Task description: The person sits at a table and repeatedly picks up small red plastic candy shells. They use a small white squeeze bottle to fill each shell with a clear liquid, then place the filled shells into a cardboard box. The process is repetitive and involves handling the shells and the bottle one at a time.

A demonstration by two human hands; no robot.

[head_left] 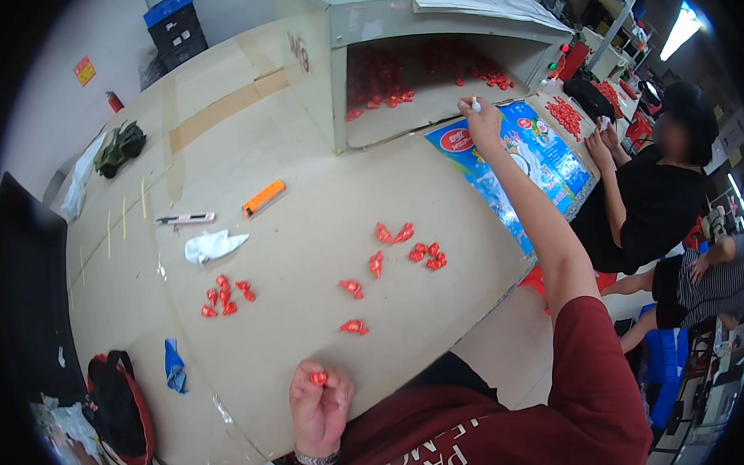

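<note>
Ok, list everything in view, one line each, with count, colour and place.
small wrapped pieces: many, red, scattered in clusters on the table and inside the box
table: one, beige
box: one, pale, open-fronted, far end
printed bag: one, blue, right edge
utility knife: one, orange, mid-left
pen-like tool: one, white and dark, beside knife
rag: one, white, mid-left
toy vehicle: one, green, far left
co-worker: one, in black, seated right
left hand: pinching one red piece
right hand: holding a small white item at the box

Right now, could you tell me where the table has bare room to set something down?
Bare board lies between the orange box cutter and the grey open-fronted cabinet, and left of the crumpled white cloth. The middle is crowded with small red wrapped pieces.
</note>
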